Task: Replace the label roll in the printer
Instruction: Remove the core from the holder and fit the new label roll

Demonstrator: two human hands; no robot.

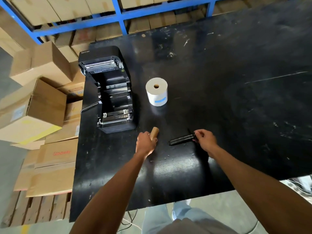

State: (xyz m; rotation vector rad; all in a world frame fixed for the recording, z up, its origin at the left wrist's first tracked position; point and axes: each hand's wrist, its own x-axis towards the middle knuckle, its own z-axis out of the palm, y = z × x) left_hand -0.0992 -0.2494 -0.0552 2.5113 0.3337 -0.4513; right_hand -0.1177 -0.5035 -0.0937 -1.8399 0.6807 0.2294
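The new label roll (156,92) stands on its flat end on the black tabletop (236,98), at about 3 o'clock from the open printer (111,92) and well apart from both hands. It looks like a full, tightly wound roll, so I judge it to be rather heavy for its size and stiff on the whole, but the outer turns can loosen or get dented if one squeezes hard. The safest hold is probably around the curved side with the fingers spread, or across the two flat ends; the paper face may be a little slippery. It is white-grey, with a small round brown core hole on top and a short blue strip on the side facing the person, which seems to keep the free end closed. The left hand (146,142) grips an empty brown cardboard core (154,133), which is light and easy to crush, at about 6 o'clock from the roll. The right hand (205,139) pinches one end of a black plastic spindle (181,140), which lies on the tabletop at 3 o'clock from the left hand; it looks thin, rigid and light. The printer has its lid up and the roll bay seems empty. I think the spindle must next go through the hole of the new roll.
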